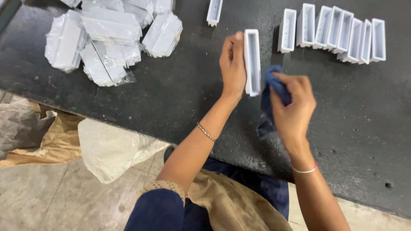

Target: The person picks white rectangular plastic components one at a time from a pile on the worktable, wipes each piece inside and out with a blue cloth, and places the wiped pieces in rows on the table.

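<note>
My left hand [232, 64] grips a long white open-topped plastic box [252, 62], held upright on its end above the dark table [180, 94]. Just to its right, my right hand [293, 107] is closed around a bunched blue cloth [274, 87] that touches the box's lower right edge; part of the cloth hangs down below my hand. A thin bangle sits on my left wrist and a pale band on my right wrist.
A row of several matching white boxes [338, 32] stands at the table's far right, and one more [214, 12] lies at the top centre. Several plastic-wrapped white packs [107, 38] are heaped at the upper left. Plastic and brown paper sheets [85, 141] lie on the floor.
</note>
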